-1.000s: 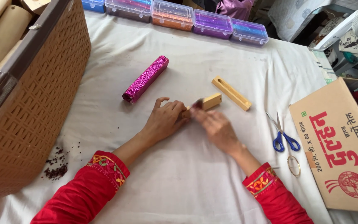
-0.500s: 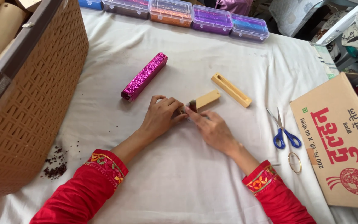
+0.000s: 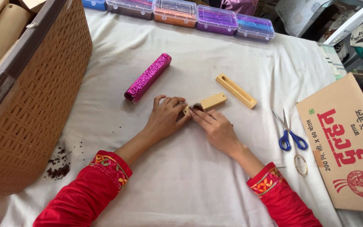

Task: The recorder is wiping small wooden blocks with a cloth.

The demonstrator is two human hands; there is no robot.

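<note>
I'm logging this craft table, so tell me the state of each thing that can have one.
Wooden block: flat on the cloth, held by both hands at its near end.
Slotted wooden piece: lying apart, slot up.
Scissors: closed.
Glitter boxes: lids shut.
Pink glitter stick: lying untouched.

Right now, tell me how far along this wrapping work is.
Done: one bar lies fully covered in shiny magenta foil on the white cloth. In hand: the left hand and right hand meet at the near end of a bare wooden block, where a dark scrap shows. Left: that block is uncovered, and a second slotted wooden piece lies untouched beyond it. Scissors rest unused.
</note>
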